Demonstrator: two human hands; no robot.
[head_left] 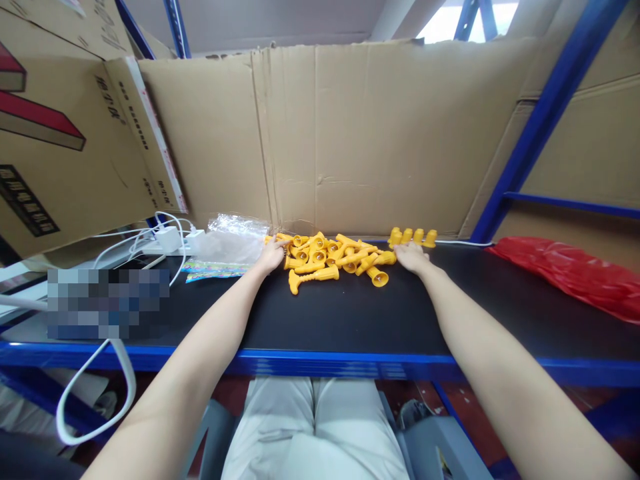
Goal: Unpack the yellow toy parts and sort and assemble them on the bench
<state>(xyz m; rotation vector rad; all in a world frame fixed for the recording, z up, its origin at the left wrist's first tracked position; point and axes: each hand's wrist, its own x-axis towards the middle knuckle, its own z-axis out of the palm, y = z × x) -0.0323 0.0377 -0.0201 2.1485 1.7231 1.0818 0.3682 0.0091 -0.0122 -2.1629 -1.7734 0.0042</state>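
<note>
Your left hand [273, 255] and right hand [411, 257] flank yellow hammer-shaped plastic pieces [356, 257]; grip unclear; seemingly gathering; next needs gentle pressure.

Those plastic pieces [327, 274] are all super yellow, tabletop [345, 320] is just plain black, rack post [553, 107] bright blue, cardboard panel [400, 133] basically tan.

Black worktop [345, 327], blue near rail [345, 363], cardboard wall [400, 133] along far side, blue post [535, 133] at right, bright window [443, 25] far right, reddish floor [483, 407]
</note>
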